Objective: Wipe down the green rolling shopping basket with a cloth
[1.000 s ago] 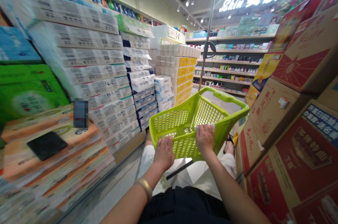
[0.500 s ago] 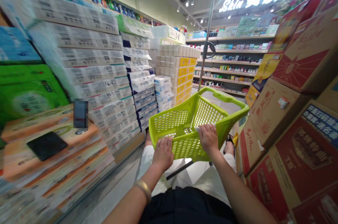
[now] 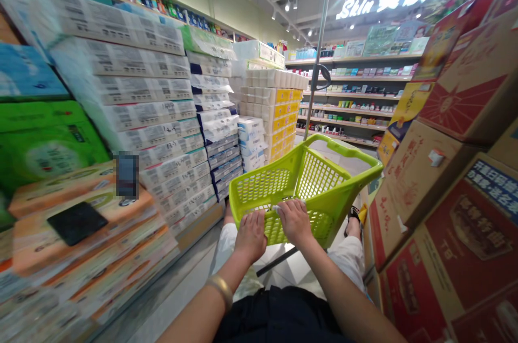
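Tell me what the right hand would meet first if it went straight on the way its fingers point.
Probably the green basket's perforated left wall, across the opening from the right hand, though depth is hard to judge here.

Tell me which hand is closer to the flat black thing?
Left. The left hand, on the green basket, is right of the black thing; the right hand, also there, is farther right.

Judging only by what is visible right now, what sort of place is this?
Probably a shop: shelves lined with small goods, tall stacks of wrapped packs, and a green shopping basket.
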Demonstrator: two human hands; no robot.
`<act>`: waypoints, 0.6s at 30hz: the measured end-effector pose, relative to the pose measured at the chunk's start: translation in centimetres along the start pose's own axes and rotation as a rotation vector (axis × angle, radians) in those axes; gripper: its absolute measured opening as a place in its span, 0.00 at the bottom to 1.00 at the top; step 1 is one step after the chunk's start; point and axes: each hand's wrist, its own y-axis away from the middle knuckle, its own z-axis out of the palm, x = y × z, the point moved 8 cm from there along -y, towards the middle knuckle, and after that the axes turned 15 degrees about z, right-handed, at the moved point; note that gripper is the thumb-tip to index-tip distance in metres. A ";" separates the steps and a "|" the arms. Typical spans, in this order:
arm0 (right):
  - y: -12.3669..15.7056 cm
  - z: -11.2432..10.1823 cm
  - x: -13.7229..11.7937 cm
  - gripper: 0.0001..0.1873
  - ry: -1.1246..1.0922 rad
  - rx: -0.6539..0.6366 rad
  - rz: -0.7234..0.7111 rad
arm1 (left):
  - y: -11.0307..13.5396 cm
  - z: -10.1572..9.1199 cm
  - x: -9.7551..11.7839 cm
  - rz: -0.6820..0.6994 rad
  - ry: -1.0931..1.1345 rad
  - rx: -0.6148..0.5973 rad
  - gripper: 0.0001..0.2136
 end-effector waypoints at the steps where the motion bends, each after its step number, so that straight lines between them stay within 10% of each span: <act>1: -0.4 -0.8 1.4 0.12 0.026 0.020 0.017 | 0.1 0.1 0.0 0.002 0.004 -0.002 0.28; 8: -2.3 -4.2 7.6 0.14 0.121 0.165 0.127 | 0.1 0.2 0.4 -0.014 0.007 -0.033 0.29; 18: 0.3 0.5 -1.2 0.11 -0.033 0.049 0.055 | -0.1 0.0 0.1 -0.018 -0.023 -0.026 0.28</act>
